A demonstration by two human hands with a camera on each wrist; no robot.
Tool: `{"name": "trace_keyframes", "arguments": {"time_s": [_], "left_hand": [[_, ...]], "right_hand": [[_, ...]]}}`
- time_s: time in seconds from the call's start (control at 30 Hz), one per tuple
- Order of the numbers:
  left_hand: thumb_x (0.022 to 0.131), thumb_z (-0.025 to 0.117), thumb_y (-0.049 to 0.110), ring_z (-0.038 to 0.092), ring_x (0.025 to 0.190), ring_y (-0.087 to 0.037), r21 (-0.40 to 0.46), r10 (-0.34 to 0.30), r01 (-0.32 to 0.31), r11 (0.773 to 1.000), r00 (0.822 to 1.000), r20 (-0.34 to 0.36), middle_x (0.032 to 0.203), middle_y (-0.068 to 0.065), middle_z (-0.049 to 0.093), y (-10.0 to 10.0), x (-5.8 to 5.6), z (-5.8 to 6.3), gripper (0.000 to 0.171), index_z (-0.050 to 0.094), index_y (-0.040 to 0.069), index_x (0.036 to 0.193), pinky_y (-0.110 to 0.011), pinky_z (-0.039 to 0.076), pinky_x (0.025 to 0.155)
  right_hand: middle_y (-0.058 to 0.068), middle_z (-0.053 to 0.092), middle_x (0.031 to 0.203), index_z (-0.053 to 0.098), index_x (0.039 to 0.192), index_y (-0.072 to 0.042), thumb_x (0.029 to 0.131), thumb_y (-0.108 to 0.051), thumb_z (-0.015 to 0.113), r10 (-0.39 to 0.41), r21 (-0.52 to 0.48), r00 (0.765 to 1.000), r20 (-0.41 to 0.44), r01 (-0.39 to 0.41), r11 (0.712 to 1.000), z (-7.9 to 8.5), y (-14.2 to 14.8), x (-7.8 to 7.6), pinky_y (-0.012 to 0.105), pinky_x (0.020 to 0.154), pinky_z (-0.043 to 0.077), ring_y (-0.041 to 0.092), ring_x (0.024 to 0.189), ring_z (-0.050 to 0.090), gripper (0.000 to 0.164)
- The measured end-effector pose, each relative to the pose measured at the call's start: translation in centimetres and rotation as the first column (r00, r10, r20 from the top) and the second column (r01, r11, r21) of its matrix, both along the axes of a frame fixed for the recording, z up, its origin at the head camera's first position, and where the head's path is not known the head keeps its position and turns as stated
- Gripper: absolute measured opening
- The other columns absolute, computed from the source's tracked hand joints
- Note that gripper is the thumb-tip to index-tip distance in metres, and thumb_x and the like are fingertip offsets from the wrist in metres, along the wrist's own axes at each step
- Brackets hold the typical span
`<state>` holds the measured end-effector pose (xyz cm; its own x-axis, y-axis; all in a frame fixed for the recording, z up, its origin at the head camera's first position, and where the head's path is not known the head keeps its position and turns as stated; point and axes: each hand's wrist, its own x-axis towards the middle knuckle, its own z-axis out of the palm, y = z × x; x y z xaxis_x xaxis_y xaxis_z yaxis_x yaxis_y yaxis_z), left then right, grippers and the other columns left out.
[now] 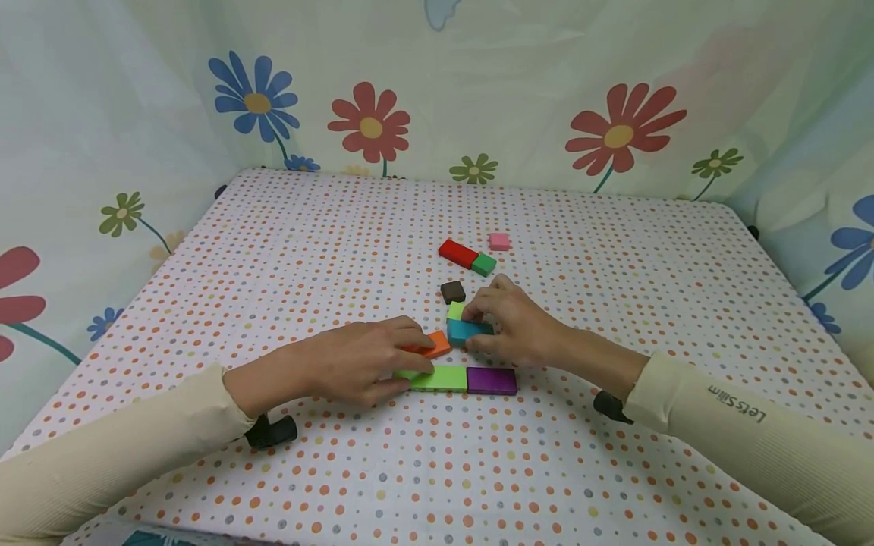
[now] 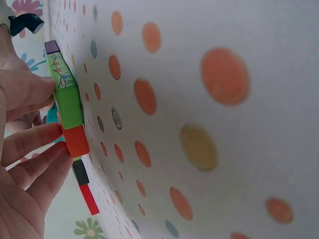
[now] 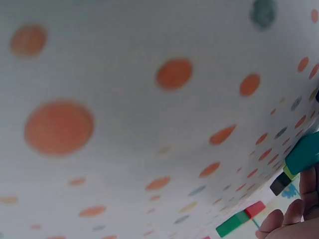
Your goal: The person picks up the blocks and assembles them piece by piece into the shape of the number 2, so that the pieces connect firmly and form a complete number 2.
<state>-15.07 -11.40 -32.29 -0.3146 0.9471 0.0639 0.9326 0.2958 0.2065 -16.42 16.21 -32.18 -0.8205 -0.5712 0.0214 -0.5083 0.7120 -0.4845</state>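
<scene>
My left hand (image 1: 362, 360) is bent over an orange block (image 1: 440, 345), fingertips at its left end. In the left wrist view the thumb touches the long lime green block (image 2: 68, 102), beside the orange block (image 2: 76, 142). That lime block lies end to end with a purple block (image 1: 492, 381), nearest to me. My right hand (image 1: 519, 322) grips a blue block (image 1: 460, 334) between thumb and fingers, just right of the orange one. Behind the blue block a small lime green block (image 1: 455, 310) shows, partly covered by fingertips.
A dark brown block (image 1: 453, 292) lies beyond the small lime one. Farther back a red block (image 1: 457, 253) adjoins a green block (image 1: 484, 264), with a pink block (image 1: 499, 242) close by. A dotted cloth (image 1: 341, 243) covers the table; a flowered curtain (image 1: 478, 68) hangs behind it.
</scene>
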Motion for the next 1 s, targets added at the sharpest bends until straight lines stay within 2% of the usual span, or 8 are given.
{"name": "trace_keyframes", "arguments": {"time_s": [0.2,0.4,0.6,0.83,1.0], "left_hand": [[0.097,0.065,0.022,0.052,0.127,-0.018,-0.002,0.003,-0.003,1.000,1.000,-0.003,0.138,-0.003,0.060,-0.06,-0.04,0.01,0.028,0.071,0.021,0.124,-0.035,0.047,0.106],[0.097,0.065,0.022,0.052,0.127,-0.017,0.001,0.004,-0.004,1.000,1.000,-0.010,0.138,-0.002,0.060,-0.05,-0.13,-0.06,0.028,0.071,0.022,0.125,-0.034,0.047,0.106],[0.097,0.065,0.021,0.052,0.126,-0.017,0.010,-0.005,0.005,1.000,1.000,-0.017,0.137,-0.003,0.061,-0.01,-0.21,-0.09,0.028,0.071,0.022,0.124,-0.035,0.048,0.106],[0.097,0.065,0.022,0.052,0.126,-0.017,0.002,-0.008,0.008,1.000,1.000,-0.015,0.137,-0.003,0.060,0.00,-0.15,-0.08,0.027,0.071,0.021,0.124,-0.034,0.047,0.106],[0.098,0.064,0.023,0.052,0.126,-0.017,-0.002,-0.011,0.011,1.000,1.000,-0.019,0.138,-0.003,0.060,-0.02,-0.09,-0.02,0.027,0.070,0.021,0.125,-0.034,0.047,0.106]], "right_hand": [[-0.006,0.067,0.105,0.073,0.110,-0.011,0.086,-0.018,0.082,0.037,0.053,0.999,-0.023,-0.036,0.998,0.11,0.11,-0.05,0.035,0.083,0.040,0.018,0.099,0.042,0.026],[-0.005,0.067,0.105,0.073,0.109,-0.011,0.086,-0.018,0.082,0.079,0.064,0.995,-0.068,-0.075,0.995,0.16,0.21,-0.05,0.036,0.084,0.040,0.018,0.099,0.042,0.025],[-0.006,0.066,0.102,0.073,0.108,-0.011,0.086,-0.020,0.082,0.110,0.084,0.986,-0.125,-0.100,0.991,0.03,0.33,-0.29,0.036,0.084,0.038,0.017,0.097,0.041,0.025],[-0.006,0.065,0.106,0.073,0.110,-0.012,0.087,-0.022,0.081,0.141,0.123,0.978,-0.156,-0.123,0.985,-0.14,0.25,-0.30,0.040,0.091,0.037,0.017,0.101,0.041,0.026],[-0.006,0.064,0.103,0.073,0.109,-0.011,0.086,-0.020,0.082,0.177,0.118,0.964,-0.200,-0.156,0.981,-0.23,0.31,-0.33,0.039,0.087,0.038,0.017,0.100,0.041,0.027]]}}
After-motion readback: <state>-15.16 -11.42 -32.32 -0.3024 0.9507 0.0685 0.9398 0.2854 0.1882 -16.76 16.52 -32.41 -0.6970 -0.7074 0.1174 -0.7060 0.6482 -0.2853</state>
